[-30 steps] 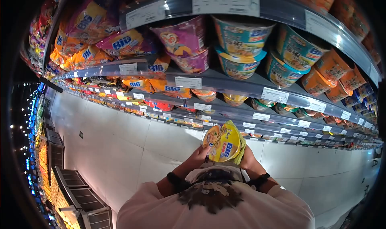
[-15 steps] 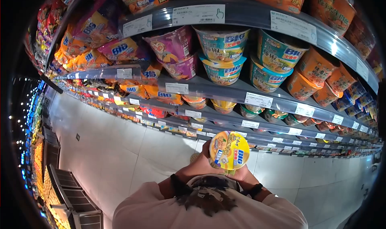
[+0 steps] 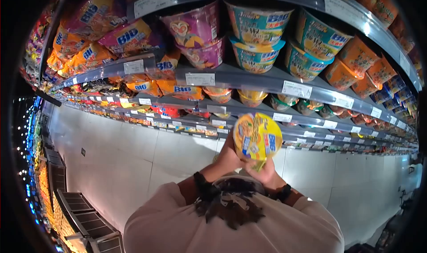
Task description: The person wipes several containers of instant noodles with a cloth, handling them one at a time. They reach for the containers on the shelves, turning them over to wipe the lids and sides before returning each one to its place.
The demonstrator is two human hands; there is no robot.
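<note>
Both hands grip one noodle bowl [image 3: 257, 136], held up in front of the chest with its yellow lid turned to the camera. The left hand [image 3: 230, 157] wraps the bowl's left side from below, fingers curled tight against its wall. The right hand [image 3: 262, 173] cups it from underneath, and a bit of yellow-green wrapping shows between that palm and the bowl. Each wrist wears a dark band.

As for progress, the bowl is off the shelf and in hand, apparently being looked over; it is not set down anywhere, and no basket or cart shows. Just beyond it runs a shelf [image 3: 240, 80] of price tags, with teal bowls [image 3: 257, 30] and purple bowls [image 3: 198, 33] stacked above, orange bowls [image 3: 356, 64] to the right, and snack bags [image 3: 111, 35] to the left. Pale floor [image 3: 133, 150] stretches below the shelving.
</note>
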